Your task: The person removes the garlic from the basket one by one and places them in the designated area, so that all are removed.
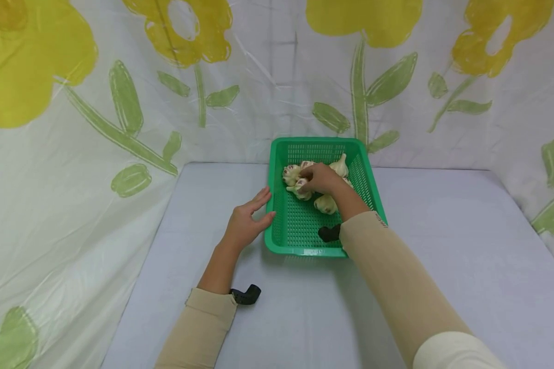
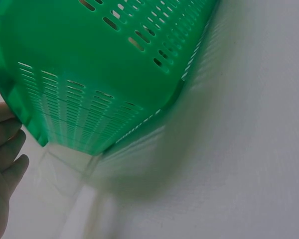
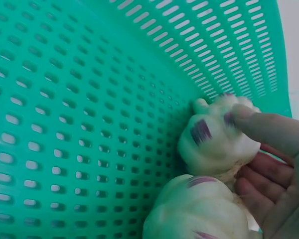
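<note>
A green plastic basket [image 1: 304, 251] with slotted walls holds several garlic bulbs [image 1: 325, 204], which are whitish with purple patches. My right hand [image 1: 325, 180] reaches inside and pinches one garlic bulb [image 3: 209, 142], thumb on top and fingers curled at its far side. Just below it in the right wrist view lies another garlic bulb [image 3: 197, 211]. At the basket's left rim is my left hand [image 1: 244, 223], fingers extended and thumb apart, touching or very close to the edge. The left wrist view shows those fingers [image 2: 9, 142] beside the outer wall.
The basket stands on a table with a pale cloth [image 1: 203, 205], near its back edge. Behind it hangs a white sheet [image 1: 258, 102] printed with yellow flowers and green leaves. Black wrist devices [image 1: 246, 295] stick out at both cuffs.
</note>
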Tool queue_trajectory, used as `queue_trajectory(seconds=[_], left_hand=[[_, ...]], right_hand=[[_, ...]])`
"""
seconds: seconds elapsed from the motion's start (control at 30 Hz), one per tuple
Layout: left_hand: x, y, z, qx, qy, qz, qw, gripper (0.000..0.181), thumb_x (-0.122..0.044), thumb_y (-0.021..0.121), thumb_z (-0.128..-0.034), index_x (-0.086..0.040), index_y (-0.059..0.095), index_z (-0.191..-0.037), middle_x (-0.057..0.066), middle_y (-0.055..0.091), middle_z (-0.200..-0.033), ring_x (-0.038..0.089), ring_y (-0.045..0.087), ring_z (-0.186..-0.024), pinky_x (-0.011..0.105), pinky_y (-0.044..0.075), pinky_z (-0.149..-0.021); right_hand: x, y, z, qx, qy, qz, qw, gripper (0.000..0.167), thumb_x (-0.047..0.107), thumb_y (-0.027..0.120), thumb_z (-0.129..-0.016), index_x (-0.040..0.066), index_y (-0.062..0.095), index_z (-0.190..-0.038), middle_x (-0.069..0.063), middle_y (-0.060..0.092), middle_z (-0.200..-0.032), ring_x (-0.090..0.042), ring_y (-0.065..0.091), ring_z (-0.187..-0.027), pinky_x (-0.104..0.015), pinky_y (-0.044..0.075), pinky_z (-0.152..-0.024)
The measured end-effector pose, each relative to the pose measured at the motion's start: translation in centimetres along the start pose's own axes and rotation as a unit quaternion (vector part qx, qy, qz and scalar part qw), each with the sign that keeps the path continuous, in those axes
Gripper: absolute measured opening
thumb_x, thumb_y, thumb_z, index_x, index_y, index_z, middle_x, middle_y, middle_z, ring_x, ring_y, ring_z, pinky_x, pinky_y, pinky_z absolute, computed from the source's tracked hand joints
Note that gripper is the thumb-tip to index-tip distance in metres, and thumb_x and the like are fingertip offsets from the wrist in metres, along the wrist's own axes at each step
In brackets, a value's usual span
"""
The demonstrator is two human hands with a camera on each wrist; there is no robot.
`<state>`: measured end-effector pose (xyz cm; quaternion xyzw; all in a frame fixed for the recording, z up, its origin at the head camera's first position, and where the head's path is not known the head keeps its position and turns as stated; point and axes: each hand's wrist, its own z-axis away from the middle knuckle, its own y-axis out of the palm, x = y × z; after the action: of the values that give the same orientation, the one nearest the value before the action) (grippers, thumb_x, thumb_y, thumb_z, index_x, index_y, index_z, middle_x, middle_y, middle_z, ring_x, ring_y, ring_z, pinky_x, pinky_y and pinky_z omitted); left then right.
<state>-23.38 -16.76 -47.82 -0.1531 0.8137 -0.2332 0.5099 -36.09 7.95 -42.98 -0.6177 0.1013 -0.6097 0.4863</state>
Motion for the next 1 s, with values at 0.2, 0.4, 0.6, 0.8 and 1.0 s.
queue_trajectory(seconds=[0.2, 0.4, 0.6, 0.8, 1.0], left_hand=[[-0.04, 0.02, -0.17, -0.003, 0.002, 0.003, 1.0000, 0.054, -0.025, 0.069, -0.0925, -0.010, 0.053, -0.142, -0.006, 0.046, -0.151, 0.011, 0.044, -0.138, 0.038, 0.042, -0.110], [-0.07, -0.06, -0.03, -0.001, -0.003, 0.000, 1.0000, 0.055, -0.027, 0.068, -0.0931, -0.011, 0.052, -0.143, -0.007, 0.045, -0.151, 0.011, 0.044, -0.139, 0.037, 0.041, -0.111], [-0.14, -0.21, 0.44, 0.004, -0.011, -0.005, 0.9999, 0.055, -0.027, 0.068, -0.0923, -0.009, 0.053, -0.142, -0.006, 0.045, -0.151, 0.014, 0.045, -0.138, 0.039, 0.042, -0.110], [-0.13, -0.09, 0.24, 0.003, -0.009, -0.007, 0.9999, 0.055, -0.028, 0.067, -0.0926, -0.010, 0.053, -0.142, -0.008, 0.045, -0.151, 0.011, 0.044, -0.138, 0.036, 0.041, -0.110], [-0.20, -0.03, -0.07, -0.001, -0.003, -0.010, 0.9999, 0.054, -0.027, 0.068, -0.0923, -0.009, 0.054, -0.141, -0.006, 0.046, -0.150, 0.013, 0.045, -0.138, 0.037, 0.042, -0.110]], right_hand=[[-0.04, -0.15, -0.24, 0.014, -0.013, 0.036, 0.9992, 0.050, 0.021, 0.073, -0.089, 0.007, 0.060, -0.135, -0.016, 0.057, -0.134, -0.033, 0.056, -0.116, -0.047, 0.048, -0.093], [0.12, 0.05, -0.21, 0.027, -0.007, 0.052, 0.9983, 0.053, 0.020, 0.074, -0.087, 0.010, 0.058, -0.137, -0.015, 0.054, -0.140, -0.035, 0.051, -0.124, -0.053, 0.042, -0.104], [0.08, 0.66, -0.10, 0.045, 0.003, 0.049, 0.9978, 0.064, 0.017, 0.077, -0.085, 0.011, 0.052, -0.144, -0.015, 0.048, -0.148, -0.036, 0.046, -0.133, -0.049, 0.045, -0.105], [0.12, 0.55, 0.11, 0.034, -0.007, 0.048, 0.9982, 0.066, 0.014, 0.079, -0.082, 0.008, 0.053, -0.142, -0.016, 0.051, -0.144, -0.035, 0.050, -0.129, -0.048, 0.046, -0.102], [0.26, 0.20, 0.17, 0.035, -0.004, 0.059, 0.9976, 0.068, 0.015, 0.078, -0.083, 0.008, 0.050, -0.144, -0.016, 0.050, -0.146, -0.035, 0.048, -0.131, -0.048, 0.045, -0.104]])
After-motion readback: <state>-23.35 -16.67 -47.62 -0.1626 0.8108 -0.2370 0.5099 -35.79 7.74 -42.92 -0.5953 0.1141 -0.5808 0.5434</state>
